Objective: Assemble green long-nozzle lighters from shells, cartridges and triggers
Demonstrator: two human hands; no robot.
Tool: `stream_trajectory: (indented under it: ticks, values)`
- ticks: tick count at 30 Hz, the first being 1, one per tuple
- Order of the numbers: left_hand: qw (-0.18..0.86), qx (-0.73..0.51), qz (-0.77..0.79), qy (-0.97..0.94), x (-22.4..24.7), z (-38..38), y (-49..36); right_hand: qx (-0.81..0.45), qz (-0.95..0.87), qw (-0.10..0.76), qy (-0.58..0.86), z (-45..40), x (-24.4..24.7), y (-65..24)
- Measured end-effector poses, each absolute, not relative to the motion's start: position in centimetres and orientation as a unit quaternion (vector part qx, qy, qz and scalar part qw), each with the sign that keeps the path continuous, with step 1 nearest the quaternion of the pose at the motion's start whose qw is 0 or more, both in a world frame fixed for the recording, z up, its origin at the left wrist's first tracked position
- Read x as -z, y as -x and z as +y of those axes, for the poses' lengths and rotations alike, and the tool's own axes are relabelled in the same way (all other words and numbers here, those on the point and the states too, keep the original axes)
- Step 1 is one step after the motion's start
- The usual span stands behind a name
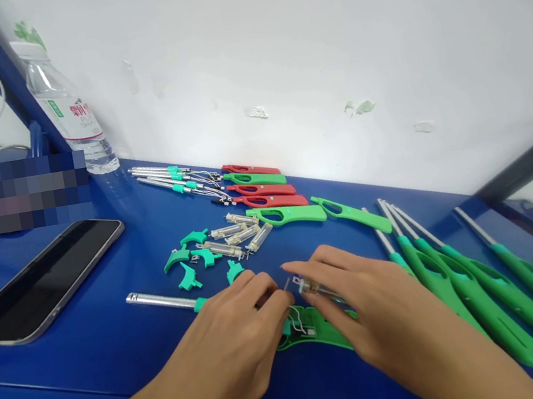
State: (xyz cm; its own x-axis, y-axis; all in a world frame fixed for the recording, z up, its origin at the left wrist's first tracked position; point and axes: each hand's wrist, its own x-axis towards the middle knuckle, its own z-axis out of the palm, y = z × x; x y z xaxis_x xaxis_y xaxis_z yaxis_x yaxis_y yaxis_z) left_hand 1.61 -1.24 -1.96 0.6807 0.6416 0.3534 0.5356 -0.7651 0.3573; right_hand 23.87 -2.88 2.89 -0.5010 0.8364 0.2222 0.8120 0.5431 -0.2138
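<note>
My right hand [356, 286] grips a clear lighter gas tank [326, 292], its metal-tipped end pointing left. Close beside it, my left hand [246, 324] is closed in a pinch, and a small thin piece [286, 283] shows at its fingertips. What else those fingers hold is hidden. Below both hands lies an opened green lighter handle shell [325, 328], with white wires [296, 319] inside. A silver lighter tube [161, 300] with a teal collar runs out to the left of my left hand. Teal triggers [188, 276] and several more clear tanks [242, 233] lie just beyond.
Red and green handle shells [265, 189] and wired metal tubes [177, 178] lie near the wall. Long green lighters [495, 298] are lined up at right. A phone [47, 281] and a water bottle [68, 113] are at left on the blue table [134, 355].
</note>
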Motion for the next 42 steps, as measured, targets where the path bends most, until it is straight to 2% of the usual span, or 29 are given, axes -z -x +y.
stream_trajectory:
  ticks: [11, 17, 32, 42]
  values:
    - [0.111, -0.223, 0.329, -0.911, 1.88, -1.55, -1.45, -0.104, -0.853, 0.127, 0.495, -2.8, -3.17, -23.95]
    - [0.121, -0.227, 0.331, -0.908, 2.03, -1.52, -1.42, -0.081, -0.847, 0.142, 0.506, -3.01, -3.2, -23.75]
    - [0.136, -0.218, 0.328, -0.909, 1.9, -1.56, -1.43, -0.08, -0.857, 0.112, 0.497, -2.81, -3.64, -23.78]
    - [0.125, -0.195, 0.324, -0.917, 1.88, -1.4, -1.5, -0.123, -0.842, 0.117, 0.512, -2.9, -3.36, -23.83]
